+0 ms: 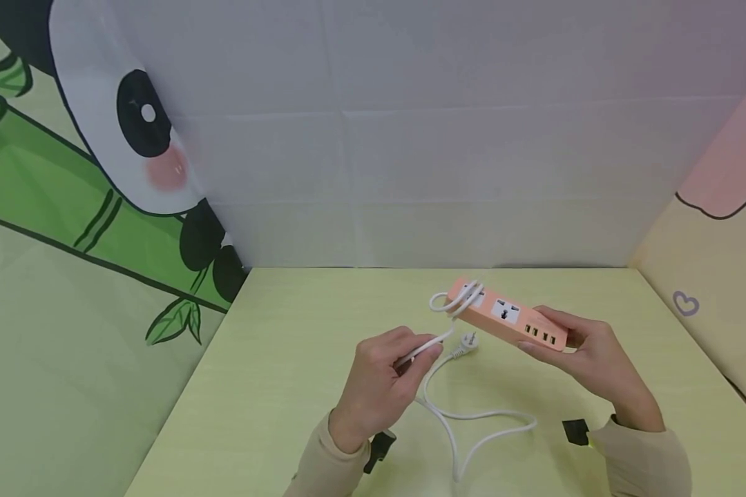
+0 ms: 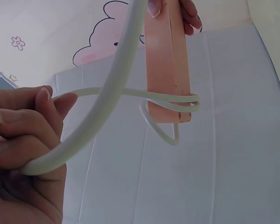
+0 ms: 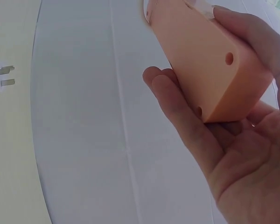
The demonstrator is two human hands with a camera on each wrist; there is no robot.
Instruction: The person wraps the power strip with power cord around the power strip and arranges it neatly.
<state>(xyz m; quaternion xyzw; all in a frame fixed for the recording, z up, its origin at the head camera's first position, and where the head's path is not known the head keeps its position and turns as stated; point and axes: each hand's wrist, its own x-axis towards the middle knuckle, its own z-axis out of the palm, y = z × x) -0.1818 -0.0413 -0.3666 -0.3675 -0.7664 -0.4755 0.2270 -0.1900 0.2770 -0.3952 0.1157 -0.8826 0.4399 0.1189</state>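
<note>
A pink power strip (image 1: 514, 319) with white sockets and several USB ports is held above the table by my right hand (image 1: 597, 352), which grips its right end between thumb and fingers. White cord (image 1: 470, 298) wraps round the strip's left end. My left hand (image 1: 382, 376) pinches the cord left of the strip; in the left wrist view the cord (image 2: 102, 102) also passes under the curled fingers. The rest of the cord lies in loose bends on the table, with its white plug (image 1: 468, 342) behind them. In the right wrist view the strip's plain underside (image 3: 200, 56) shows.
The pale yellow table (image 1: 273, 345) ends at a grey-white back wall (image 1: 410, 172). Printed cloth walls stand at both sides, a panda and bamboo (image 1: 99, 186) on the left, a pink figure (image 1: 733, 159) on the right. Black straps (image 1: 575, 431) show at my wrists.
</note>
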